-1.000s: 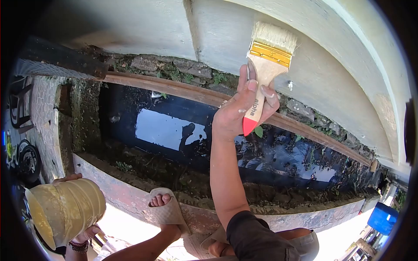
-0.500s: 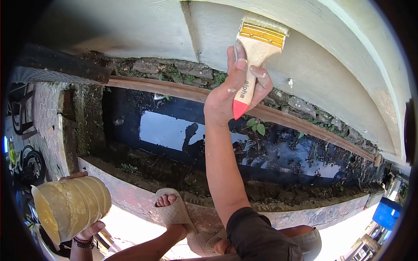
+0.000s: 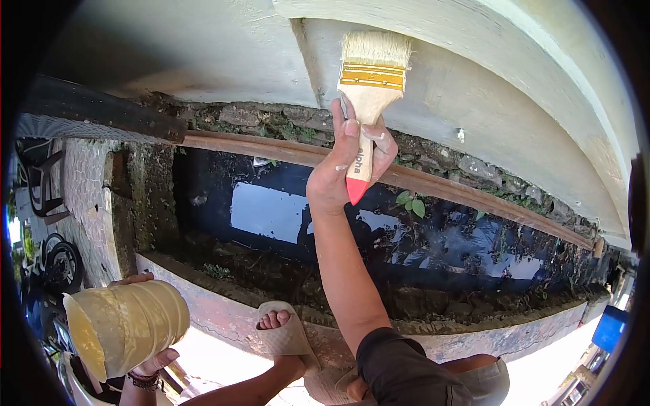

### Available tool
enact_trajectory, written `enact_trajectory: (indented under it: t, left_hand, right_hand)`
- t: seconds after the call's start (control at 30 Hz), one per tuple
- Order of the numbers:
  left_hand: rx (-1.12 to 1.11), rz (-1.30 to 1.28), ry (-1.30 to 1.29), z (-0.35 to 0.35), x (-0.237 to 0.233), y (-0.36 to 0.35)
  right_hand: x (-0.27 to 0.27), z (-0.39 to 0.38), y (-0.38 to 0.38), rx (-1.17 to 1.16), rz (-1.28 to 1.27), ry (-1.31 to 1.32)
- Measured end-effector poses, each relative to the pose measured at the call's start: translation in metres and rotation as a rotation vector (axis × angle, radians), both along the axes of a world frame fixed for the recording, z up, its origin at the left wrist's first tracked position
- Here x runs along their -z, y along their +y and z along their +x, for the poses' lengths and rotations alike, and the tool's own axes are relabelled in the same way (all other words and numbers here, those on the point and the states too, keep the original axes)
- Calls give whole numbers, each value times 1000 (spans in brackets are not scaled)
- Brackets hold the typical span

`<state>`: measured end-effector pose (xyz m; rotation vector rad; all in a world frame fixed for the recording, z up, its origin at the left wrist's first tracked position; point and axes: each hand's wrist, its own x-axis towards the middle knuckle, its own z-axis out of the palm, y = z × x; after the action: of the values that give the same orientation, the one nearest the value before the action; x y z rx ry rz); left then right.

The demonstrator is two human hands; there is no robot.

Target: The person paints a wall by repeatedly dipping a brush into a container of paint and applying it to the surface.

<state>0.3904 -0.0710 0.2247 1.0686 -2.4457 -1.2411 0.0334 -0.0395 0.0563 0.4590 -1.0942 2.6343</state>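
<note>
My right hand (image 3: 352, 159) is closed round the wooden handle of a wide paintbrush (image 3: 372, 88), which has a gold ferrule and a red tip. Its pale bristles point up, close to the whitish wall (image 3: 447, 95); whether they touch it I cannot tell. At the lower left my left hand (image 3: 152, 362) grips a yellowish, ribbed plastic container (image 3: 132, 325), tilted with its open mouth to the left. Light paint marks show on the fingers of my right hand.
Below the wall runs a long reddish-brown beam (image 3: 284, 147) over a trough of dark water (image 3: 264, 210). My sandalled foot (image 3: 277, 325) rests on the trough's low concrete edge (image 3: 217, 308). A wheel (image 3: 64, 264) stands at left, a blue drum (image 3: 609, 328) at right.
My right hand and the brush have moved left and slightly down, away from the wall's curved ledge. The camera view has shifted a little; my left hand still holds the container.
</note>
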Motion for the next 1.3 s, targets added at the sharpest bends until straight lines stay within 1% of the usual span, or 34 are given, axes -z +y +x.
enact_trajectory:
  t: [0.07, 0.1, 0.17, 0.2, 0.23, 0.3, 0.37, 0.43, 0.5, 0.57, 0.6, 0.63, 0.67, 0.73, 0.77, 0.83, 0.9, 0.97, 1.03, 1.07, 1.1, 1.17, 1.23, 1.27, 1.3]
  left_hand:
    - [-19, 15, -19, -4, 0, 1]
    - [-15, 19, -26, -3, 1, 1]
    - [-36, 13, -25, 0, 2, 0]
    - [-36, 3, -20, 1, 3, -1]
    - [-27, -13, 8, 1, 4, -2]
    - [-15, -36, 34, -1, 3, -2]
    - [-92, 23, 26, -9, 0, 2]
    - [-87, 28, 22, -12, 1, 2]
    - [-91, 33, 28, -16, -2, 4]
    - [-150, 11, 23, -19, -8, 4]
    - [-156, 5, 24, -19, -8, 5]
    - [-169, 4, 66, -18, -6, 5]
    - [-180, 9, 102, -18, -4, 6]
    - [-191, 27, 59, -21, -5, 9]
    - [-202, 37, 30, -23, -6, 10]
    - [-183, 28, 33, -20, -7, 9]
    - [-167, 9, 51, -21, -9, 8]
    - [-144, 9, 31, -24, -13, 9]
    - [-151, -8, 71, -28, -8, 12]
    - [-157, -16, 101, -28, -6, 14]
    - [-156, -7, 85, -28, -7, 14]
    - [-110, -17, 91, -29, -8, 13]
    - [-98, -40, 147, -29, -4, 12]
    - [-84, -60, 195, -29, -2, 12]
    - [-89, -64, 202, -29, -3, 12]
  right_hand:
    - [-18, 0, -3, -23, -48, 88]
    - [-14, -1, -8, -19, -44, 81]
    - [-5, -3, -19, -2, -18, -43]
    - [12, -2, -22, -9, -33, -80]
    - [10, 1, -22, -9, -43, -78]
    - [7, 13, -15, -27, -24, -63]
    - [-9, 16, -18, -44, -68, -40]
    - [-23, 11, -31, -35, -97, 62]
    - [-5, 8, -41, 13, -92, 68]
    - [8, 15, -45, -69, -104, -207]
    - [12, 20, -39, -82, -115, -215]
    - [5, 23, -39, -89, -119, -215]
    - [-8, 25, -37, -79, -124, -127]
    - [-24, 25, -41, -36, -154, 87]
    - [-27, 24, -50, -5, -169, 68]
    - [-11, 17, -63, 2, -135, -19]
    - [8, 21, -61, -28, -129, -41]
    - [1, 27, -54, -58, -117, -70]
    - [-9, 33, -48, -63, -166, 3]
    - [-21, 30, -48, -47, -133, 59]
    - [-25, 26, -55, -13, -152, 70]
    - [-13, 20, -62, -42, -106, -32]
    - [13, 27, -59, -77, -73, -179]
    - [14, 31, -51, -129, -131, -208]
    - [15, 36, -49, -134, -133, -201]
